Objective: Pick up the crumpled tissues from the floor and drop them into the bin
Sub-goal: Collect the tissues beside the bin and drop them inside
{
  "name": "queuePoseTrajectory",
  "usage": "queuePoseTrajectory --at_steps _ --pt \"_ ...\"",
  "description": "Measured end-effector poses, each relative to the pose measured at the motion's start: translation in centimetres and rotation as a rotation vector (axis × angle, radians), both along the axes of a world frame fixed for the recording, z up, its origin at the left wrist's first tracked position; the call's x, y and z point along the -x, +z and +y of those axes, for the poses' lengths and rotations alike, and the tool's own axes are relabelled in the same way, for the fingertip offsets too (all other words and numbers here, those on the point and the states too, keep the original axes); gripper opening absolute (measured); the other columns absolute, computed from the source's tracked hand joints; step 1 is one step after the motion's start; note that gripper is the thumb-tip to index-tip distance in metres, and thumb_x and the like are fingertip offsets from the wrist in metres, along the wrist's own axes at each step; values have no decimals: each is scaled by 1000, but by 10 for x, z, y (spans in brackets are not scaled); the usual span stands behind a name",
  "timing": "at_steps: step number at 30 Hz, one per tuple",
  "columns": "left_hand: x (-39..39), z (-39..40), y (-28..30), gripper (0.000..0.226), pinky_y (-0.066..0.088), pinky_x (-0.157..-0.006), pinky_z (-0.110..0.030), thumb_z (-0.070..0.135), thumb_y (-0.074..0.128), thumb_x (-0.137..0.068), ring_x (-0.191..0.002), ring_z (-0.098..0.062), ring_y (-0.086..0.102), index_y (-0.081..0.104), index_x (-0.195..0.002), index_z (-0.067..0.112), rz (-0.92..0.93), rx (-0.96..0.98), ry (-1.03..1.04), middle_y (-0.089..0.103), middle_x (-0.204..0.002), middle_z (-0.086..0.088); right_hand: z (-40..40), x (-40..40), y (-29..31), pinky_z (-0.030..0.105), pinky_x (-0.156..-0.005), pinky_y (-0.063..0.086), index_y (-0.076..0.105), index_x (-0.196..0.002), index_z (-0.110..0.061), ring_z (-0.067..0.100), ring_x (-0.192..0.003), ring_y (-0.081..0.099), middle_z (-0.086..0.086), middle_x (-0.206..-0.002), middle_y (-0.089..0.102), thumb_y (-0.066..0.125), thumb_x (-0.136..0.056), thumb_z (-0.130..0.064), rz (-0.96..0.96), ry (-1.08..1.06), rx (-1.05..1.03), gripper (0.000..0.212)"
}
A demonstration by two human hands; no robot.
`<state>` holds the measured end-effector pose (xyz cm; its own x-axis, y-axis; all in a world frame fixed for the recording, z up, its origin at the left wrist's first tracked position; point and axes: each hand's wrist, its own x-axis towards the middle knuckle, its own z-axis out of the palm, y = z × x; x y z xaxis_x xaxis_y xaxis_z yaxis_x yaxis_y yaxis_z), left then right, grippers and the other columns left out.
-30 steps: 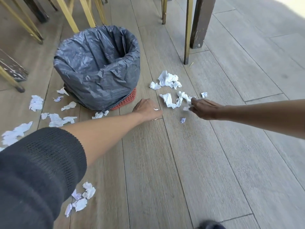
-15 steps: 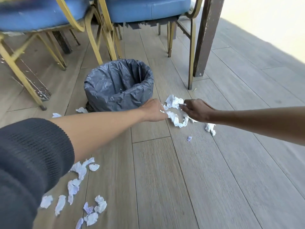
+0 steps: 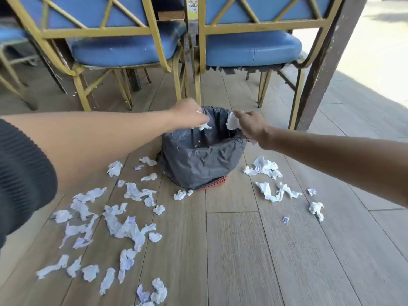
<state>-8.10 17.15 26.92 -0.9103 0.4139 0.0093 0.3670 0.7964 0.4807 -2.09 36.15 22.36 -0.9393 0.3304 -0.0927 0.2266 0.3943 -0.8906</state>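
Bin (image 3: 199, 166), black-lined, floor centre. Left hand (image 3: 189, 117) over rim, grasping small tissue scrap (image 3: 204, 126). Right hand (image 3: 251, 124) over rim, grasping white tissue wad (image 3: 232, 123). Crumpled tissues (image 3: 123, 226) scattered left and right of the bin.

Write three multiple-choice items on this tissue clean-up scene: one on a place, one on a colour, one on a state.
1. Where are both hands?
A. Over the mouth of the bin
B. Flat on the floor
C. On a chair seat

2. What colour is the plastic liner in the bin?
A. White
B. Dark grey
C. Green

3. What is the right hand doing?
A. Hanging idle, holding nothing
B. Pressing flat on the planks
C. Pinching a white crumpled tissue

Answers:
1 A, the left hand and right hand hang above the red mesh bin.
2 B, the dark grey plastic liner drapes over the rim.
3 C, its fingers hold the white crumpled tissue above the opening.
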Motion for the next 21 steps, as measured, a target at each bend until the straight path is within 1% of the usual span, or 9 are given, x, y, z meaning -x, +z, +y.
queuePoseTrajectory --at_steps 2,4,6,8,11,13,15,17,21 --pt "10 -10 0 25 24 -47 -22 24 59 -82 -54 -17 34 41 -65 18 -95 -159 181 37 -67 -1 -10 8 9 25 -63 52 58 -98 -12 12 -69 53 -2 -74 59 40 -103 -39 -49 -36 162 33" --pt "16 -16 -2 14 26 -41 -17 24 61 -84 -55 -13 36 50 -85 15 -209 -339 274 42 -74 -1 -18 18 16 11 -57 46 52 -87 -28 4 -66 49 -11 -71 55 41 -103 -34 -52 0 408 20" --pt "19 -17 -1 18 23 -37 -15 20 59 -86 -54 -12 32 47 -98 13 -313 -452 297 40 -74 -2 -25 30 20 13 -60 46 50 -88 -25 6 -61 51 -7 -71 54 42 -104 -30 -102 -38 577 19" --pt "22 -14 0 15 22 -38 -18 17 56 -90 -52 -10 31 46 -99 11 -402 -525 316 39 -72 -2 -31 35 21 24 -77 50 55 -102 -10 14 -69 53 4 -78 55 44 -102 -34 -125 -120 689 26" --pt "20 -6 -1 13 29 -43 -17 22 46 -98 -55 -10 39 50 -103 11 -514 -550 368 50 -84 -5 -40 46 22 34 -85 54 49 -136 -16 18 -94 50 4 -102 48 46 -99 -32 -158 -154 765 40" --pt "25 0 -5 46 52 -70 -25 37 44 -99 -94 -17 58 45 -133 7 -607 -585 372 52 -130 -11 -43 50 25 46 -75 60 44 -135 -14 26 -108 54 8 -114 44 48 -99 -28 -160 -206 907 38" --pt "25 6 -5 79 27 -117 -41 57 42 -97 -149 -26 22 15 -158 15 -668 -605 394 12 -166 -8 -46 48 29 57 -75 59 39 -137 -17 42 -121 50 10 -137 34 47 -99 -28 -147 -213 972 40" --pt "17 7 2 88 12 -122 -41 65 43 -95 -154 -26 4 6 -160 19 -723 -702 400 -1 -167 -5 -47 47 31 60 -84 56 31 -147 -20 44 -136 36 10 -159 18 42 -101 -29 -108 -229 944 48" --pt "21 3 7 89 17 -121 -47 66 54 -89 -153 -23 14 8 -158 33 -630 -785 354 4 -168 -2 -49 41 35 57 -94 52 23 -154 -20 38 -145 25 7 -165 5 34 -104 -33 -49 -218 939 53"
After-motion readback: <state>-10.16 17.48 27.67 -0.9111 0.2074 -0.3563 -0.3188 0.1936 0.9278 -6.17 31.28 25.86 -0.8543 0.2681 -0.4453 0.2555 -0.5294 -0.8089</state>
